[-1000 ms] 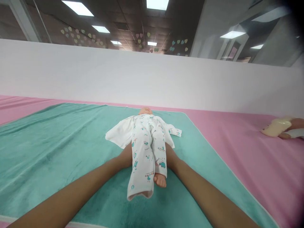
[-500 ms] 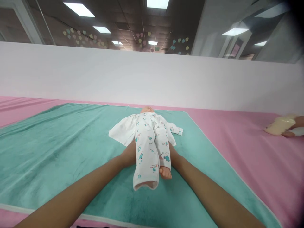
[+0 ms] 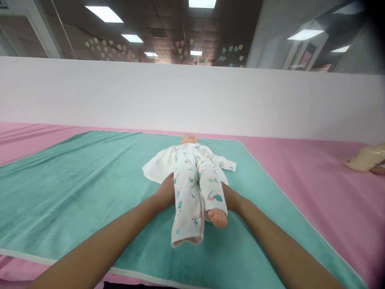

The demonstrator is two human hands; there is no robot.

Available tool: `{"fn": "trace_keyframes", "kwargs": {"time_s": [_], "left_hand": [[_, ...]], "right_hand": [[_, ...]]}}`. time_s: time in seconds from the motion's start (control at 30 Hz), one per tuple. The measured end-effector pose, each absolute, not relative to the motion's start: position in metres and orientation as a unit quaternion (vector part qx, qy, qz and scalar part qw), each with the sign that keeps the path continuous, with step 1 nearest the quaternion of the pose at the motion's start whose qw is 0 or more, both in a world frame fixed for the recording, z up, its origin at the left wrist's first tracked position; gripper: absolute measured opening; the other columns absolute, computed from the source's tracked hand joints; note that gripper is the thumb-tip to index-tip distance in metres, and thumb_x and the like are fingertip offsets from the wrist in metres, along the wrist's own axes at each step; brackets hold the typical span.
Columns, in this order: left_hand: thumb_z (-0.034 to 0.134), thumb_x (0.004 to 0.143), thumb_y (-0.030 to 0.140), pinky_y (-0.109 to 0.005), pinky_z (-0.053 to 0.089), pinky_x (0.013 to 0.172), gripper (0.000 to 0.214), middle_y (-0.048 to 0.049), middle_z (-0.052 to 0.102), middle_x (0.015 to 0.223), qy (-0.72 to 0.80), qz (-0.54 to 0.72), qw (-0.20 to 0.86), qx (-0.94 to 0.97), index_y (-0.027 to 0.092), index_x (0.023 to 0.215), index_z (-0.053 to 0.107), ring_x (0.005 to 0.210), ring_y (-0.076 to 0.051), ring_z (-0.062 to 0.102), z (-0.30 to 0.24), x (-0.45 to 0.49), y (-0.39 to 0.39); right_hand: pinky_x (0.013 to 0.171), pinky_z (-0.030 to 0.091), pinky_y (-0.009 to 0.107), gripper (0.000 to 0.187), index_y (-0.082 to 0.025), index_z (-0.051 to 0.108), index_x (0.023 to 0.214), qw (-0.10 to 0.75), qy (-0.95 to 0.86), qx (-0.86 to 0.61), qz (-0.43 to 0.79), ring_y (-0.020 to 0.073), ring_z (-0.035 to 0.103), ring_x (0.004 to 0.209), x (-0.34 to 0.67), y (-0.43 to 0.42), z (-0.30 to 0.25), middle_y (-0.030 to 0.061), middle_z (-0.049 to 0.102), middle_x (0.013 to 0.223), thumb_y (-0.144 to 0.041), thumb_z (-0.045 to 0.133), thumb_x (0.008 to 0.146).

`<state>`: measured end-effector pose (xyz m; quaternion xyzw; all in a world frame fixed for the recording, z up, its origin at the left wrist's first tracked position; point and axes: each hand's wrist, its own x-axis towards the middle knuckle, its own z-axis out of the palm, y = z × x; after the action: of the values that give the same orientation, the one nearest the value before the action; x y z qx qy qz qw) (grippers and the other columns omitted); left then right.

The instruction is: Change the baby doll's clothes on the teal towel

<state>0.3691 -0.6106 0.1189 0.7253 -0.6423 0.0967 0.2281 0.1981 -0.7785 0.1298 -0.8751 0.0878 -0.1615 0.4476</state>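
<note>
A baby doll (image 3: pixel 189 139) lies on its back on a teal blanket (image 3: pixel 120 168), its head toward the wall. It wears white printed trousers (image 3: pixel 189 192) and a white top (image 3: pixel 161 164), which is spread out at the left, with one sleeve stretched right. My left hand (image 3: pixel 166 192) is against the outer side of the left trouser leg, its fingers mostly hidden by the cloth. My right hand (image 3: pixel 231 196) is beside the other leg, its fingers hidden behind it. A bare doll foot (image 3: pixel 218 218) sticks out of the right cuff; the left cuff hangs loose with no foot showing.
Pink cloth (image 3: pixel 300 168) surrounds the blanket. A glossy pale yellow object (image 3: pixel 365 157) is at the right edge, partly cut off. A low white wall (image 3: pixel 180 100) runs along the back, with glass bearing heart stickers above it.
The doll's right-side leg has swung outward to the right, together with my right hand, and more of its foot shows. My left hand stays at the left leg. The view has shifted slightly.
</note>
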Motion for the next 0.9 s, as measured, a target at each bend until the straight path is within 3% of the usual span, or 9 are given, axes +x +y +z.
{"fn": "trace_keyframes", "kwargs": {"time_s": [0.1, 0.23, 0.37, 0.47, 0.53, 0.6, 0.7, 0.8, 0.9], "left_hand": [[0.048, 0.084, 0.023, -0.042, 0.043, 0.095, 0.029, -0.0062, 0.063, 0.115, -0.681, 0.091, 0.186, 0.702, 0.018, 0.110, 0.062, 0.104, -0.027, 0.057, 0.121, 0.377, -0.605], [0.049, 0.083, 0.023, -0.041, 0.041, 0.097, 0.030, -0.0053, 0.064, 0.113, -0.738, 0.076, 0.161, 0.650, 0.023, 0.109, 0.064, 0.107, -0.026, 0.056, 0.123, 0.392, -0.593], [0.047, 0.082, 0.023, -0.033, 0.047, 0.080, 0.021, -0.0028, 0.067, 0.077, -0.684, 0.019, 0.211, 0.698, 0.021, 0.077, 0.068, 0.080, -0.019, 0.062, 0.127, 0.405, -0.584], [0.042, 0.085, 0.029, -0.027, 0.044, 0.062, 0.032, -0.0003, 0.061, 0.061, -0.596, -0.017, 0.256, 0.761, 0.019, 0.063, 0.062, 0.062, -0.015, 0.056, 0.129, 0.417, -0.581], [0.040, 0.087, 0.036, -0.027, 0.044, 0.065, 0.033, 0.0000, 0.063, 0.069, -0.523, 0.011, 0.304, 0.796, 0.020, 0.071, 0.063, 0.066, -0.015, 0.057, 0.128, 0.429, -0.581], [0.042, 0.086, 0.040, -0.030, 0.045, 0.077, 0.029, -0.0020, 0.066, 0.091, -0.441, 0.088, 0.343, 0.824, 0.021, 0.087, 0.064, 0.086, -0.019, 0.059, 0.126, 0.445, -0.579], [0.047, 0.082, 0.044, -0.037, 0.042, 0.090, 0.038, -0.0093, 0.056, 0.118, -0.345, 0.155, 0.326, 0.867, 0.020, 0.110, 0.058, 0.112, -0.027, 0.049, 0.120, 0.470, -0.576], [0.048, 0.080, 0.051, -0.039, 0.043, 0.084, 0.046, -0.0125, 0.057, 0.112, -0.301, 0.086, 0.279, 0.908, 0.017, 0.109, 0.057, 0.104, -0.029, 0.052, 0.116, 0.485, -0.573], [0.048, 0.078, 0.053, -0.034, 0.043, 0.074, 0.040, -0.0084, 0.059, 0.096, -0.290, 0.051, 0.274, 0.916, 0.019, 0.096, 0.058, 0.089, -0.025, 0.056, 0.114, 0.488, -0.573]], "right_hand": [[0.081, 0.048, 0.042, 0.026, -0.021, 0.069, 0.090, 0.373, 0.057, -0.920, -0.108, 0.0262, 0.059, 0.089, 0.198, -0.781, 0.129, 0.0081, 0.067, 0.103, -0.028, 0.066, 0.066], [0.086, 0.047, 0.044, 0.026, -0.022, 0.069, 0.092, 0.373, 0.035, -0.921, -0.110, 0.0266, 0.059, 0.094, 0.197, -0.784, 0.134, 0.0073, 0.065, 0.109, -0.028, 0.066, 0.067], [0.078, 0.049, 0.037, 0.014, -0.022, 0.068, 0.079, 0.466, 0.050, -0.882, -0.060, 0.0220, 0.061, 0.082, 0.191, -0.794, 0.150, 0.0022, 0.069, 0.086, -0.029, 0.061, 0.070], [0.066, 0.047, 0.030, 0.021, -0.019, 0.067, 0.077, 0.529, 0.118, -0.839, -0.046, 0.0168, 0.061, 0.066, 0.189, -0.809, 0.154, 0.0018, 0.067, 0.074, -0.037, 0.055, 0.075], [0.062, 0.044, 0.027, 0.026, -0.018, 0.065, 0.079, 0.530, 0.168, -0.823, -0.121, 0.0144, 0.060, 0.065, 0.191, -0.822, 0.147, 0.0029, 0.067, 0.078, -0.042, 0.054, 0.077], [0.062, 0.042, 0.026, 0.028, -0.018, 0.063, 0.081, 0.492, 0.232, -0.813, -0.208, 0.0142, 0.059, 0.069, 0.195, -0.836, 0.133, 0.0032, 0.066, 0.081, -0.044, 0.054, 0.076], [0.070, 0.043, 0.028, 0.029, -0.019, 0.062, 0.086, 0.416, 0.322, -0.806, -0.271, 0.0160, 0.058, 0.078, 0.203, -0.853, 0.110, 0.0032, 0.064, 0.086, -0.044, 0.059, 0.072], [0.075, 0.043, 0.030, 0.037, -0.018, 0.062, 0.092, 0.404, 0.360, -0.799, -0.264, 0.0179, 0.058, 0.082, 0.208, -0.858, 0.100, 0.0043, 0.064, 0.090, -0.047, 0.062, 0.069], [0.070, 0.044, 0.030, 0.044, -0.018, 0.063, 0.096, 0.501, 0.330, -0.766, -0.230, 0.0190, 0.058, 0.080, 0.207, -0.852, 0.106, 0.0053, 0.065, 0.090, -0.051, 0.065, 0.068]]}}
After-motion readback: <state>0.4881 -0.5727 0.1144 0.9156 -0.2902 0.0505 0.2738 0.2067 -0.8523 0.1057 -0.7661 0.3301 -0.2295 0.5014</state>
